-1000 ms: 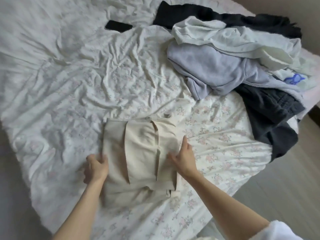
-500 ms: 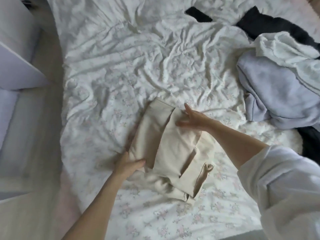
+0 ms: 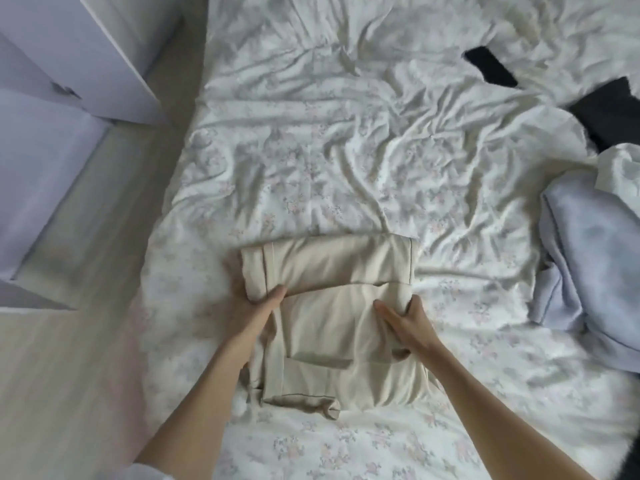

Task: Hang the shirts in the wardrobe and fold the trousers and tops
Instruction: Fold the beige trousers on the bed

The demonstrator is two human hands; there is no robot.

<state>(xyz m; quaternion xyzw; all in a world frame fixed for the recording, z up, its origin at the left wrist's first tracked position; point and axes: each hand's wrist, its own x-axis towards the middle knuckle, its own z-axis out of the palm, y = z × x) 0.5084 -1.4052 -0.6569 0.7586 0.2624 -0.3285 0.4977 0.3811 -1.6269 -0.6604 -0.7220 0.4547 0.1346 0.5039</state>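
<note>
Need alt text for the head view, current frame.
Two hands, left hand and right hand, grip a folded beige garment on a rumpled floral bedsheet. A lavender sweatshirt lies at right, white furniture at left.

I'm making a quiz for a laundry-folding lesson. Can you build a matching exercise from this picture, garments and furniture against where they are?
Things:
1. folded beige cotton garment
2. crumpled lavender-grey sweatshirt
3. small flat black item
4. white cabinet

Places:
A. far on the bed, upper right
B. beside the bed, on the left
C. between both hands, near bed edge
D. right edge of the bed

Pairs: 1-C, 2-D, 3-A, 4-B
</note>
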